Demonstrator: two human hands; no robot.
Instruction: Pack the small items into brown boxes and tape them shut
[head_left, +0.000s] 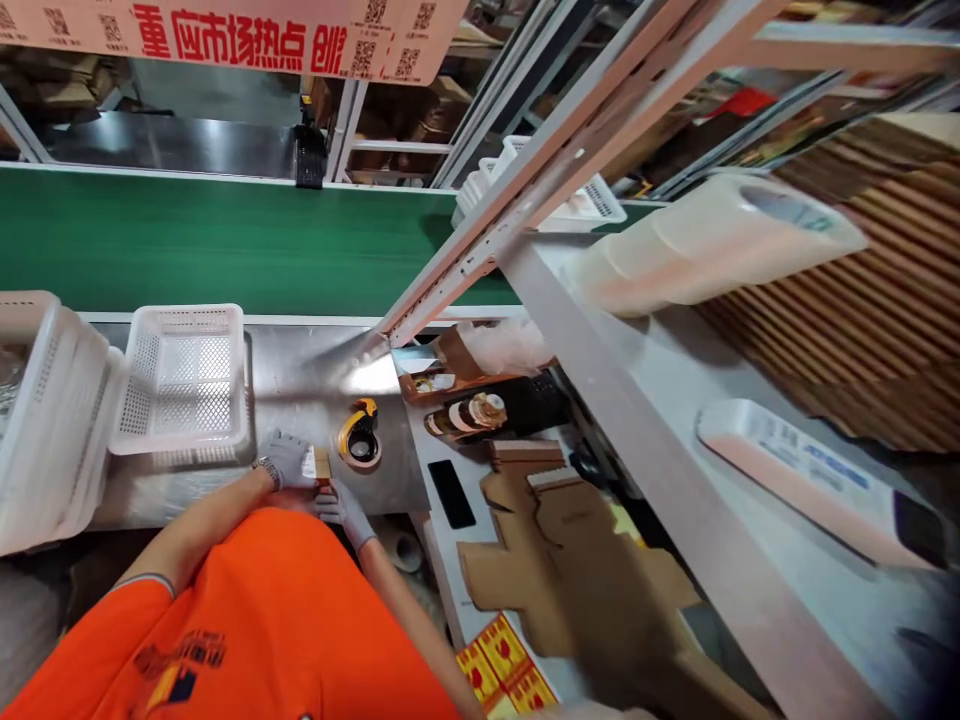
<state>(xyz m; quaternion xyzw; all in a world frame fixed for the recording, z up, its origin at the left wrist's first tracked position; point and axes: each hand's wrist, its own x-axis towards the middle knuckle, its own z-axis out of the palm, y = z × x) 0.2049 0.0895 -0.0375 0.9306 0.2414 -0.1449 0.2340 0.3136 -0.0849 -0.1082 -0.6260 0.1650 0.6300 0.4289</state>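
Both my hands wear grey gloves and meet at a small brown box [321, 465] with a white label on the steel worktable [300, 380]. My left hand [287, 460] grips the box from the left, fingers closed round it. My right hand [339, 503] holds it from below and the right, fingers curled. A yellow and black tape dispenser [359, 433] lies just right of the box, untouched.
White perforated baskets [184, 378] stand at the left, with a stack [45, 420] beyond. A green conveyor belt [210, 240] runs behind the table. Flat cardboard blanks [570, 560], a black phone [451, 493] and tape rolls [469, 413] lie right. A slanted metal shelf [675, 480] crosses the right side.
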